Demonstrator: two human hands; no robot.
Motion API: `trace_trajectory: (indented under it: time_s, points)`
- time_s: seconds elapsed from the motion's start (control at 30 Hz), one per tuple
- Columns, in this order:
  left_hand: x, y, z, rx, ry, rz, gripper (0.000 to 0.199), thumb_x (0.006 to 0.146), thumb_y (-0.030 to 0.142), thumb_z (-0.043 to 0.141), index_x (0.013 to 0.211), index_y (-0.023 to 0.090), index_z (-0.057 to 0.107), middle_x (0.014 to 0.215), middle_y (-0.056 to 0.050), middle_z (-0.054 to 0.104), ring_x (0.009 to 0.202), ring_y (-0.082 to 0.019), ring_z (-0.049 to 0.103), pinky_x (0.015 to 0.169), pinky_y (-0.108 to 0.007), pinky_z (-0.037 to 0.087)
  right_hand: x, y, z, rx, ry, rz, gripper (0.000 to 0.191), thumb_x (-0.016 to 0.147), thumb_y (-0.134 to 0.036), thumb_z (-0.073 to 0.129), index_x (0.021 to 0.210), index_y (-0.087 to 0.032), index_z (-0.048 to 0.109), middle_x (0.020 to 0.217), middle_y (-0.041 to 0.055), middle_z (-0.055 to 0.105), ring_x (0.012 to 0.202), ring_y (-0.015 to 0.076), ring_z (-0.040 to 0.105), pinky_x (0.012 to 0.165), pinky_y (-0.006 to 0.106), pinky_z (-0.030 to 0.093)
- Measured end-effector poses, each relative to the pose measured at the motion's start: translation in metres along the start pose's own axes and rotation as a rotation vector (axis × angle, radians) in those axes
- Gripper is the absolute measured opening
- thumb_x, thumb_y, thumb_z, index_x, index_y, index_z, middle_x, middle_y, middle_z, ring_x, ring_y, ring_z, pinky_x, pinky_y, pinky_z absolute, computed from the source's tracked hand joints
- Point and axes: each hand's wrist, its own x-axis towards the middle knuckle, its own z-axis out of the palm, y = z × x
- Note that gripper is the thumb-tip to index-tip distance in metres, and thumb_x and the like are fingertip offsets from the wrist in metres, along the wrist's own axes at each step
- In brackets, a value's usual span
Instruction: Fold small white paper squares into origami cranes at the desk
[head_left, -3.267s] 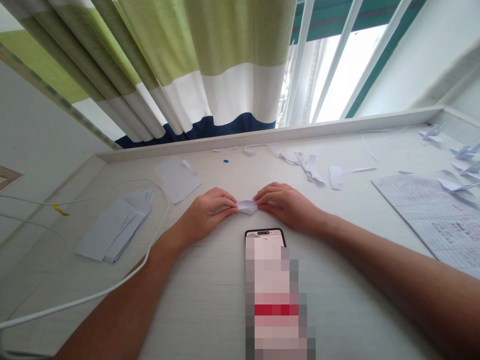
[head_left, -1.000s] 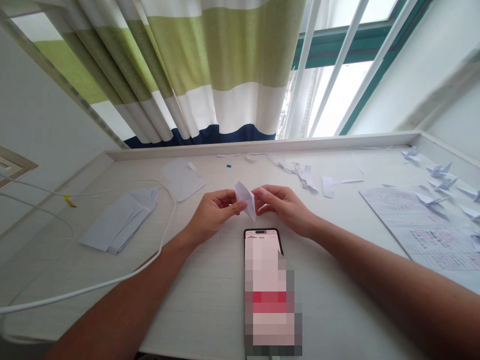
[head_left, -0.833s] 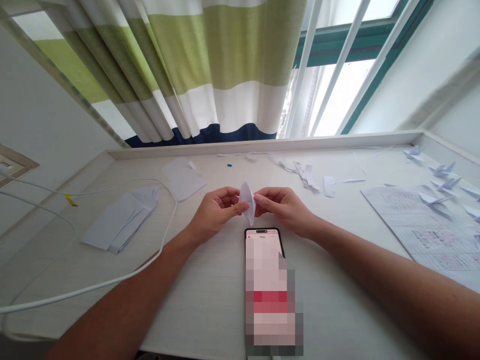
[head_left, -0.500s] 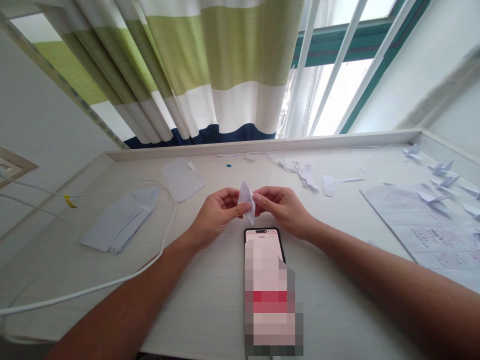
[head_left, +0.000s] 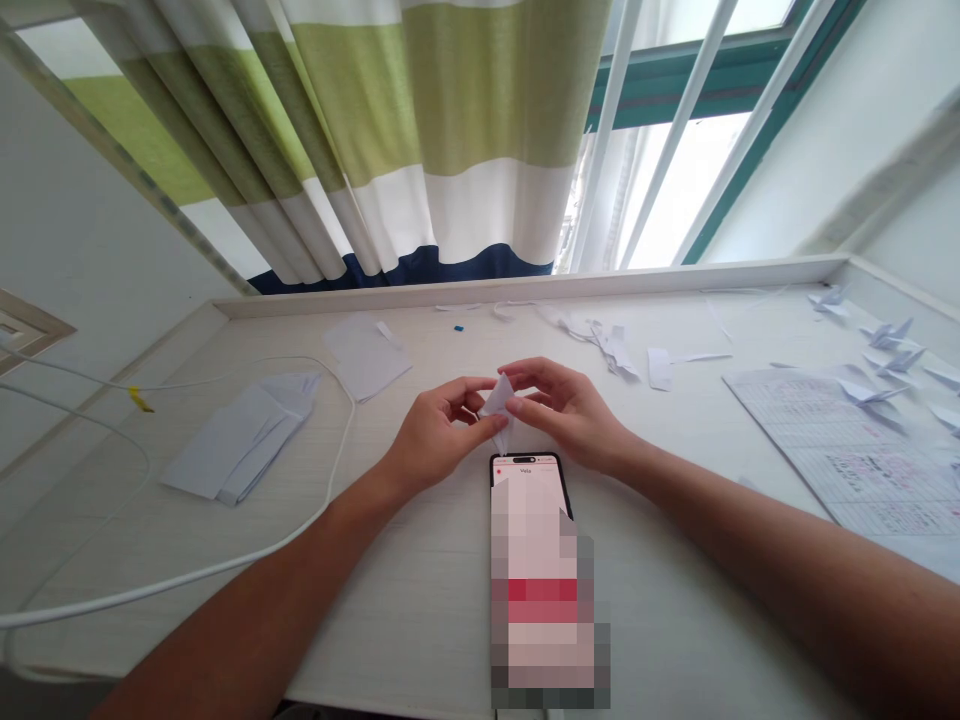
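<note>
A small folded white paper is held upright between both hands near the middle of the desk. My left hand pinches its lower left side with the thumb across the front. On the right side, the thumb of my right hand presses the paper while its index finger reaches over to the top tip. The fingertips behind the paper are partly hidden. Just below the paper's lower point lies a phone, its screen lit and mostly pixelated.
Folded sheets and a loose square sheet lie left, beside a white cable. Paper scraps are at the back. Several folded paper figures and a written-on lined sheet lie right.
My right index finger has moved up and over to the paper's top. The paper looks narrower at its lower part and its top shows a smaller triangle.
</note>
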Motion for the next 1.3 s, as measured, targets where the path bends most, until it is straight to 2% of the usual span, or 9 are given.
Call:
trace_trajectory:
  time_s: [0.07, 0.2, 0.37, 0.5, 0.77, 0.9, 1.03, 1.17, 1.3]
  points:
    - [-0.001, 0.001, -0.001, 0.000, -0.022, 0.010, 0.039, 0.079, 0.036, 0.089, 0.109, 0.020, 0.070, 0.077, 0.002, 0.068, 0.072, -0.014, 0.065, 0.073, -0.029, 0.054, 0.000, 0.000, -0.001, -0.045, -0.026, -0.040, 0.032, 0.089, -0.037, 0.079, 0.118, -0.025, 0.074, 0.115, 0.0076, 0.076, 0.110, 0.0233, 0.070, 0.096, 0.041, 0.058]
    - [-0.003, 0.006, -0.003, -0.022, -0.152, -0.023, 0.036, 0.079, 0.031, 0.088, 0.097, 0.021, 0.059, 0.075, 0.004, 0.066, 0.070, -0.012, 0.061, 0.071, -0.027, 0.051, 0.000, -0.002, -0.002, -0.055, -0.055, -0.063, 0.035, 0.089, -0.027, 0.075, 0.124, -0.024, 0.071, 0.113, 0.0069, 0.076, 0.104, 0.0225, 0.073, 0.095, 0.043, 0.058]
    - [-0.005, 0.007, -0.004, -0.029, -0.201, 0.000, 0.033, 0.077, 0.030, 0.090, 0.088, 0.020, 0.060, 0.082, 0.002, 0.064, 0.074, -0.012, 0.060, 0.070, -0.026, 0.049, -0.002, -0.006, -0.001, -0.195, -0.145, -0.135, 0.016, 0.089, -0.021, 0.070, 0.102, -0.025, 0.078, 0.101, 0.0035, 0.077, 0.095, 0.0207, 0.071, 0.092, 0.041, 0.057]
    - [-0.004, 0.005, -0.004, -0.038, -0.174, 0.021, 0.033, 0.076, 0.034, 0.092, 0.088, 0.019, 0.066, 0.084, -0.001, 0.069, 0.077, -0.014, 0.064, 0.076, -0.029, 0.053, -0.003, -0.005, -0.001, -0.232, -0.076, -0.192, 0.005, 0.091, -0.028, 0.075, 0.091, -0.026, 0.078, 0.095, 0.0033, 0.075, 0.090, 0.0201, 0.070, 0.083, 0.038, 0.057]
    - [-0.001, -0.001, -0.004, 0.010, -0.129, 0.016, 0.033, 0.086, 0.043, 0.084, 0.108, 0.020, 0.077, 0.108, -0.009, 0.079, 0.100, -0.023, 0.073, 0.087, -0.034, 0.058, -0.003, 0.002, -0.001, -0.249, 0.056, -0.129, 0.008, 0.094, -0.030, 0.071, 0.091, -0.024, 0.076, 0.089, 0.0025, 0.077, 0.084, 0.0196, 0.070, 0.081, 0.038, 0.058]
    - [-0.002, 0.001, -0.004, -0.006, -0.173, -0.055, 0.030, 0.089, 0.048, 0.079, 0.098, 0.019, 0.083, 0.095, -0.007, 0.081, 0.086, -0.021, 0.073, 0.080, -0.033, 0.057, -0.003, 0.002, 0.000, -0.262, 0.085, -0.119, 0.008, 0.093, -0.030, 0.072, 0.092, -0.023, 0.075, 0.087, 0.0025, 0.077, 0.082, 0.0189, 0.069, 0.079, 0.037, 0.059]
    - [-0.003, 0.006, -0.003, -0.019, -0.152, -0.109, 0.033, 0.084, 0.052, 0.083, 0.083, 0.019, 0.084, 0.076, -0.005, 0.078, 0.070, -0.019, 0.069, 0.069, -0.031, 0.057, -0.003, 0.002, 0.000, -0.297, 0.113, -0.117, 0.007, 0.093, -0.027, 0.070, 0.091, -0.023, 0.075, 0.088, 0.0032, 0.077, 0.083, 0.0195, 0.070, 0.078, 0.038, 0.059]
    - [-0.001, 0.011, -0.003, -0.049, -0.149, -0.099, 0.036, 0.082, 0.055, 0.083, 0.079, 0.019, 0.083, 0.073, -0.005, 0.077, 0.067, -0.018, 0.068, 0.067, -0.031, 0.059, -0.004, 0.002, 0.003, -0.296, 0.180, -0.093, 0.007, 0.093, -0.029, 0.070, 0.091, -0.023, 0.074, 0.083, 0.0029, 0.075, 0.077, 0.0194, 0.069, 0.076, 0.039, 0.059]
    - [0.000, 0.010, -0.003, -0.043, -0.140, -0.095, 0.038, 0.081, 0.056, 0.084, 0.078, 0.019, 0.081, 0.072, -0.005, 0.076, 0.066, -0.017, 0.067, 0.067, -0.030, 0.058, -0.004, 0.003, 0.006, -0.167, 0.163, -0.041, 0.010, 0.092, -0.032, 0.071, 0.090, -0.022, 0.071, 0.082, 0.0037, 0.074, 0.073, 0.0189, 0.069, 0.067, 0.036, 0.060]
